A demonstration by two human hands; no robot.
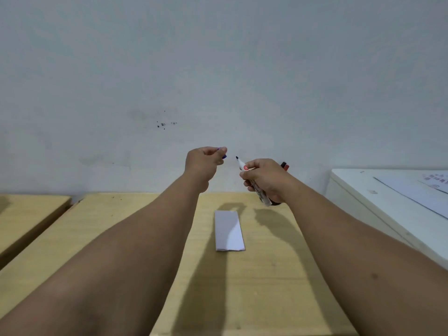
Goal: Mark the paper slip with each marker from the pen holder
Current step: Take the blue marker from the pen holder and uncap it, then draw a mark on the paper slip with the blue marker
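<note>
Seen from a head-worn camera, two bare forearms reach forward over a pale wooden worktop (121, 238) set against a plain grey-white wall (218, 69). The right hand (265, 179) is closed around the white barrel of an uncapped marker (253, 181), held up in the air with its dark tip pointing up and to the left. The left hand (203, 164) is raised just beside that tip, not touching it, with thumb and fingers pinched on a small blue cap (224, 156), only a little of which shows. Below and between the two hands, a white folded paper slip (229, 231) lies flat on the worktop, its long side running away from the viewer, partly crossed by the shadows of the hands. Behind the right hand, the dark and red tops of other markers (284, 165) stick up, and a dark sliver of the pen holder (276, 203) shows beneath the hand; most of it is hidden. At the right edge stands a white cabinet (363, 197) with sheets of paper (417, 190) on top. A second wooden surface (29, 214) lies at the left.
</note>
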